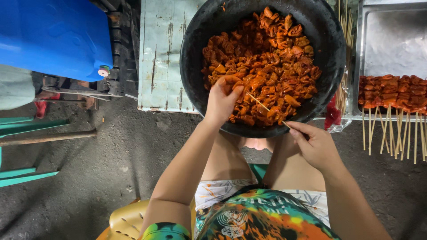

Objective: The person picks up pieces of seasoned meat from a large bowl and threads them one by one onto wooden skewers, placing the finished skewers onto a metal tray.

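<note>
- Head view looks straight down on a seated person, whose knees are just under a big black bowl [327, 49] full of orange-red marinated meat pieces [267, 58].
- The left hand [222, 100] reaches over the near rim of the bowl; its fingers are pinched on one piece of the meat at the near-left part of the heap.
- The right hand [313, 144] is just outside the near rim, at the lower right of the bowl. Its thumb and fingers are closed on the back end of a thin bamboo skewer [266, 108].
- The skewer runs from the right hand up and to the left, over the rim and across the meat, and its tip ends close to the fingers of the left hand. I cannot tell if the tip already touches the pinched piece.
- The bowl sits partly on a worn pale-green table [162, 53].
- On the right stands a metal tray [391, 40], and across its near edge lie finished skewers of meat [391, 93], with their sticks hanging over the edge toward the person.
- Loose bamboo sticks [344, 26] lie between the bowl and the tray.
- At the top left there is a blue plastic container [53, 35], well apart from both hands.
- A yellow plastic chair [126, 220] shows under the person.
</note>
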